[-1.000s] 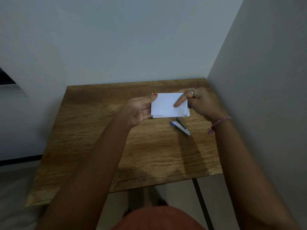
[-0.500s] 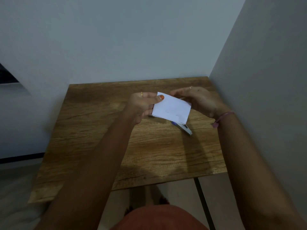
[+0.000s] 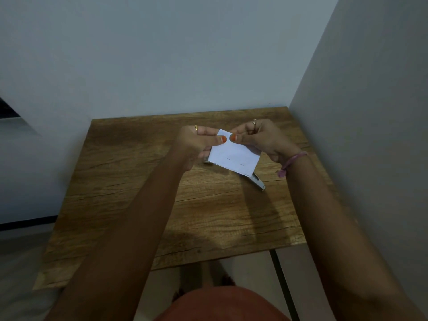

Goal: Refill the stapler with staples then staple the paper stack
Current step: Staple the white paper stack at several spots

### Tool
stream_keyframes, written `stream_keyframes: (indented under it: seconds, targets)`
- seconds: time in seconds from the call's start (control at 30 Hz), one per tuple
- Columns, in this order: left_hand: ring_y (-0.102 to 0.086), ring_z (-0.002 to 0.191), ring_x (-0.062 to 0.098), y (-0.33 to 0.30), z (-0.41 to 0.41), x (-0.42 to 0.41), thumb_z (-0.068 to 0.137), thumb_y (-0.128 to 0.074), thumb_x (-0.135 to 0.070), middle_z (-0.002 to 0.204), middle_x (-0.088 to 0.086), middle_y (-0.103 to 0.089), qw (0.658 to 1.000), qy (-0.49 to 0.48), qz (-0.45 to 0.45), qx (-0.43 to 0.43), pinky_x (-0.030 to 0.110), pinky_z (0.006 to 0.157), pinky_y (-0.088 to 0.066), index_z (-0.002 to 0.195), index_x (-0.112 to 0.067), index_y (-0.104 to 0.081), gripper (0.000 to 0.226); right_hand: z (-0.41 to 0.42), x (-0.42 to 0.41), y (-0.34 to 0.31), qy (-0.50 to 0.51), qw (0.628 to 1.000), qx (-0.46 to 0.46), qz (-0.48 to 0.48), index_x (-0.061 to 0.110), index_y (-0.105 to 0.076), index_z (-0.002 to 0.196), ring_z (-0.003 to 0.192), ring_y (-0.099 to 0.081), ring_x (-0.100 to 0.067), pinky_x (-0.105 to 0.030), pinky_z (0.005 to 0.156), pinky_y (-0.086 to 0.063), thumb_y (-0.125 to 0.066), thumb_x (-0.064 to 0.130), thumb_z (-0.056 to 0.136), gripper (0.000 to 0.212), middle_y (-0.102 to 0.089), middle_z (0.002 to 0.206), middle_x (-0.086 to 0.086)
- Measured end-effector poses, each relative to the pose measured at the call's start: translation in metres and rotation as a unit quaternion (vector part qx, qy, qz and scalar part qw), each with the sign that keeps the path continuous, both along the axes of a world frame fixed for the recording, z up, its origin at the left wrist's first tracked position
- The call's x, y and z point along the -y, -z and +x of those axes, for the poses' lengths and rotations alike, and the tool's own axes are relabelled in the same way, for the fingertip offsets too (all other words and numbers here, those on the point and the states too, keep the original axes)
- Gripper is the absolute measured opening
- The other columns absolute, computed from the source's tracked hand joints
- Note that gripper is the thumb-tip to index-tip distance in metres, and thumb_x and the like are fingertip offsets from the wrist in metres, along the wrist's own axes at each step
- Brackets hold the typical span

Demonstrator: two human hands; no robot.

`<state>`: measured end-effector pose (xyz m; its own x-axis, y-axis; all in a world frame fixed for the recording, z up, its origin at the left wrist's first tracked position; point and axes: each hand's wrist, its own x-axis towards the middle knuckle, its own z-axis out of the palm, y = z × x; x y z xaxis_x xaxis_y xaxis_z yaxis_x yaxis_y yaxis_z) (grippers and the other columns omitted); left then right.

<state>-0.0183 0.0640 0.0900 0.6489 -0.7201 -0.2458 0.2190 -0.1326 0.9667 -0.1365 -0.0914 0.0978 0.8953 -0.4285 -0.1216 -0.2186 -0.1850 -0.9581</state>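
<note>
Both hands, the left hand (image 3: pixel 199 141) and the right hand (image 3: pixel 259 137), pinch the paper stack (image 3: pixel 234 156) at its top corner above the surface (image 3: pixel 139 181), so keep the edges even before reaching for the stapler (image 3: pixel 258 181) lying underneath.

Matt white paper stack (image 3: pixel 234 157) – grained wooden table (image 3: pixel 129 181) – shiny metal stapler (image 3: pixel 259 181)
</note>
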Motion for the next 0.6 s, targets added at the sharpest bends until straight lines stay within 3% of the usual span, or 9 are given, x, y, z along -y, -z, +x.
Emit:
stream_keyframes:
  seconds: [0.13, 0.3, 0.47, 0.6]
  targets:
    - [-0.075, 0.078, 0.017, -0.003, 0.001, 0.003, 0.075, -0.079, -0.008, 0.085, 0.007, -0.076, 0.999, 0.011, 0.017, 0.029, 0.024, 0.057, -0.059, 0.096, -0.003, -0.070, 0.023, 0.002, 0.000, -0.001, 0.020, 1.000, -0.006, 0.004, 0.009, -0.073, 0.091, 0.069, -0.071, -0.010, -0.021, 0.053, -0.053, -0.072, 0.010, 0.081, 0.009, -0.074, 0.078, 0.000]
    - [-0.073, 0.081, 0.019, -0.009, -0.001, 0.009, 0.080, -0.076, -0.027, 0.087, 0.005, -0.077, 0.995, 0.025, 0.033, 0.096, 0.035, 0.072, -0.059, 0.080, -0.013, -0.073, 0.014, 0.004, 0.000, -0.003, 0.031, 0.999, -0.006, 0.004, 0.014, -0.074, 0.085, 0.071, -0.071, -0.012, -0.023, 0.056, -0.054, -0.073, 0.011, 0.080, 0.006, -0.076, 0.075, 0.002]
    - [-0.066, 0.061, 0.002, -0.010, -0.002, 0.015, 0.083, -0.074, -0.027, 0.074, -0.004, -0.073, 0.987, -0.032, 0.026, 0.153, 0.019, 0.055, -0.054, 0.076, -0.017, -0.072, 0.012, 0.004, 0.002, -0.007, 0.027, 0.999, -0.006, 0.042, 0.006, -0.074, 0.090, 0.068, -0.071, -0.013, -0.022, 0.054, -0.053, -0.075, 0.017, 0.078, 0.016, -0.076, 0.077, -0.003]
    - [-0.066, 0.062, 0.003, -0.013, 0.005, 0.013, 0.083, -0.073, -0.026, 0.074, -0.003, -0.071, 0.983, -0.056, 0.024, 0.176, 0.018, 0.054, -0.052, 0.081, -0.015, -0.072, 0.011, -0.002, 0.009, -0.008, 0.045, 0.998, -0.047, 0.028, 0.006, -0.074, 0.079, 0.060, -0.064, -0.008, -0.020, 0.053, -0.051, -0.079, 0.029, 0.073, 0.024, -0.073, 0.067, -0.001]
